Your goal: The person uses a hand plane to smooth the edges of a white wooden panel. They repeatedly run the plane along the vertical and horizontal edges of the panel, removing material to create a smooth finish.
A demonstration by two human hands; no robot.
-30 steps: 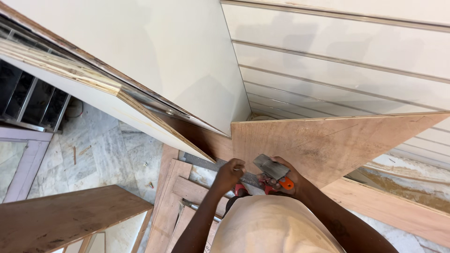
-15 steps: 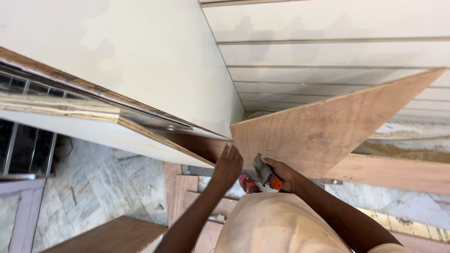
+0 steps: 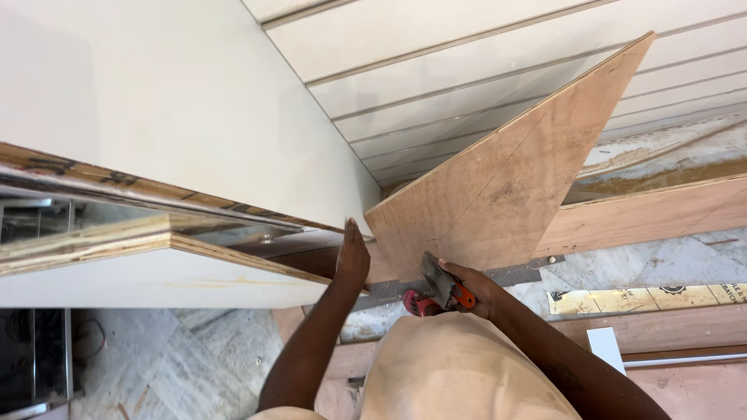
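Triangular plywood panel (image 3: 513, 187), left hand (image 3: 352, 260) steadying, right hand (image 3: 475, 289) perhaps gripping tool (image 3: 440, 289)

plywood sheet (image 3: 513, 187): reddish-brown | power tool (image 3: 437, 289): grey, red, orange | cabinet panel (image 3: 179, 101): white

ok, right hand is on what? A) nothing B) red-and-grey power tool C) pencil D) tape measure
B: the right hand grips a red-and-grey power tool at the lower edge of the plywood panel, while the left hand lies flat against the panel's left edge.
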